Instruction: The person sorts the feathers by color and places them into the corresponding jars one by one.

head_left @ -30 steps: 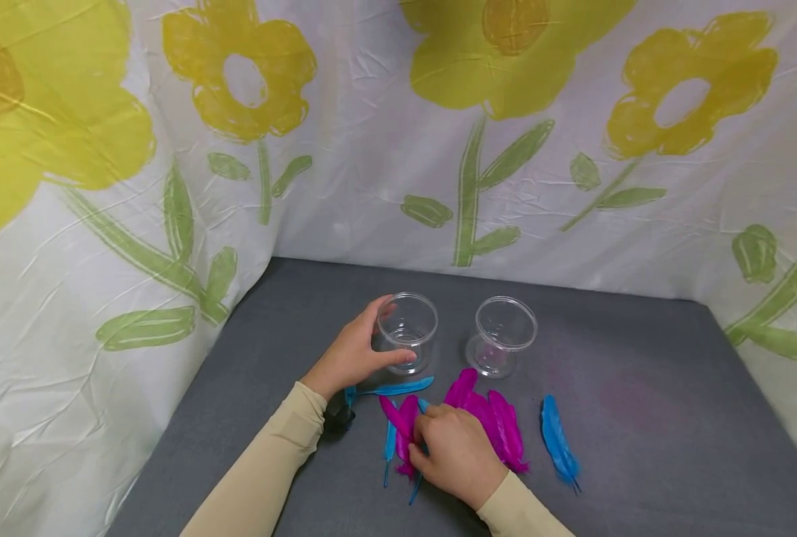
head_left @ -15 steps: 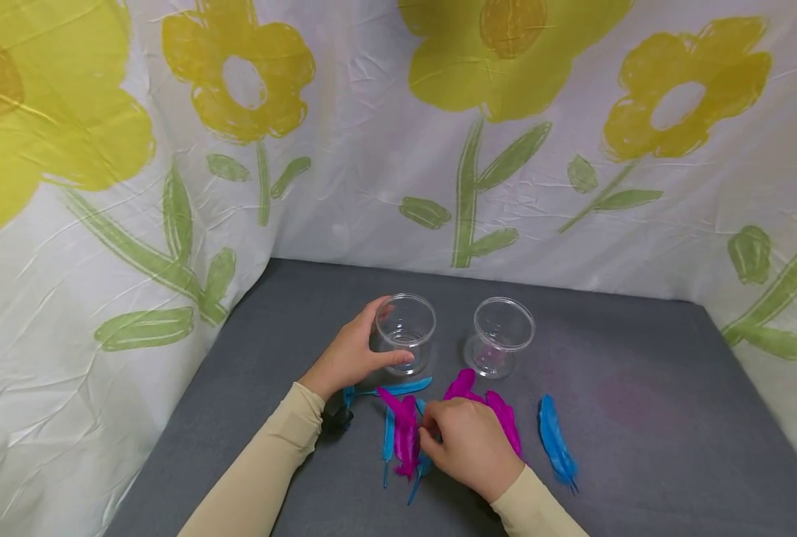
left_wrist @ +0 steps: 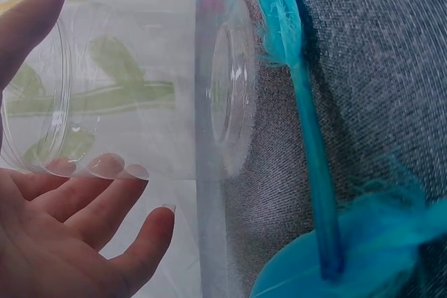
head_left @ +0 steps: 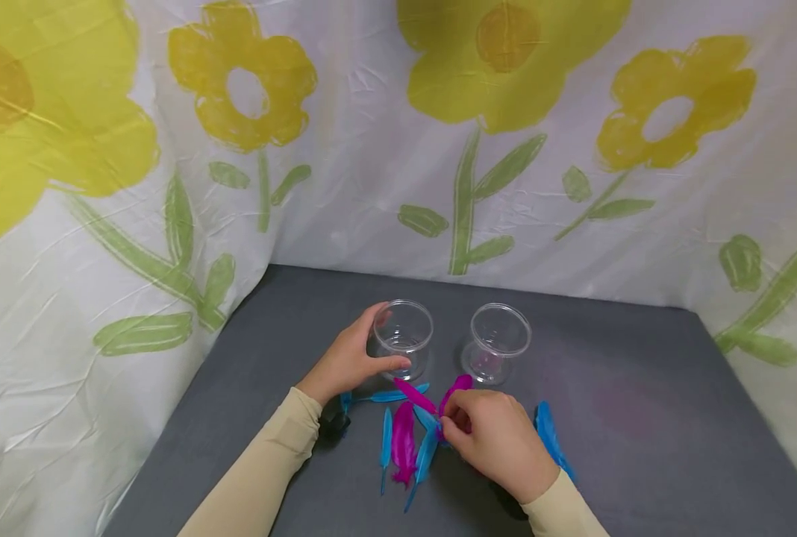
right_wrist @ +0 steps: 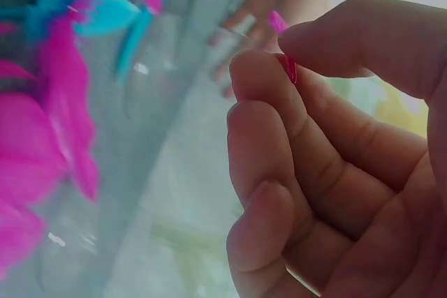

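Note:
My left hand (head_left: 348,362) holds a clear plastic cup (head_left: 403,328) upright on the table, thumb across its front and fingers around the far side. In the left wrist view, fingertips press the cup's (left_wrist: 140,88) clear wall. Just above the table, my right hand (head_left: 502,440) pinches a magenta feather (head_left: 414,394) between thumb and index finger; its quill (right_wrist: 291,69) shows between them in the right wrist view. Left of this hand lie a magenta feather (head_left: 404,441) and blue feathers (head_left: 386,438). More magenta feathers (right_wrist: 24,148) are partly hidden by the right hand in the head view.
A second clear cup (head_left: 501,332) stands right of the first. One blue feather (head_left: 551,432) lies right of my right hand, another (head_left: 398,394) in front of the held cup. A flowered curtain (head_left: 345,149) borders the grey table (head_left: 640,388) at back and sides.
My right hand has moved right from the left-hand feathers, and the pinched magenta feather has come away from the one beneath it. My left hand stays on the cup.

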The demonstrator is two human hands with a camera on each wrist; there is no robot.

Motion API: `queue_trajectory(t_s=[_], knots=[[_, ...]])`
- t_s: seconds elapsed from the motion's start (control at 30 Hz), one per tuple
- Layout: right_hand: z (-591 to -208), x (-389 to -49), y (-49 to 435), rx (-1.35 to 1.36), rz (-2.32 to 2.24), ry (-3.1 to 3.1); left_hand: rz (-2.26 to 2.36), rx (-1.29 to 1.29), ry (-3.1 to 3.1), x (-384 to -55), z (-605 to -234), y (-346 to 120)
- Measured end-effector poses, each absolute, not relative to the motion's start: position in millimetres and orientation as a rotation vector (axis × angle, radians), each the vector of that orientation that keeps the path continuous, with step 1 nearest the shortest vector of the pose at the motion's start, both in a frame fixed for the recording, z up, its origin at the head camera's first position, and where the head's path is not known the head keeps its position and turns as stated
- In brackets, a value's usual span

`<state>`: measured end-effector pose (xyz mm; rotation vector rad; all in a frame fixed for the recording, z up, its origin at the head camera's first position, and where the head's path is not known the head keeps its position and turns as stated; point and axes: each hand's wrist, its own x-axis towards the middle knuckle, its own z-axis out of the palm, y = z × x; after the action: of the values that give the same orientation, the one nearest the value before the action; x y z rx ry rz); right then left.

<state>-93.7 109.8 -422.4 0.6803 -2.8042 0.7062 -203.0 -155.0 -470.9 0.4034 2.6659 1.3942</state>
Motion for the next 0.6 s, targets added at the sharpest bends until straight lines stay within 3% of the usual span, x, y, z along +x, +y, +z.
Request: queue_trajectory(t_s=[0.37,0.6], knots=[[-369.7,-108.1,125.1,0.735,0.654,-2.657,1.396,0.45,2.672,-206.4,-468.9,-154.6],[-363.9,-137.0,112.1,0.779,0.579,-2.661,1.402,0.433,2.647,-204.2,-471.0,-154.4]])
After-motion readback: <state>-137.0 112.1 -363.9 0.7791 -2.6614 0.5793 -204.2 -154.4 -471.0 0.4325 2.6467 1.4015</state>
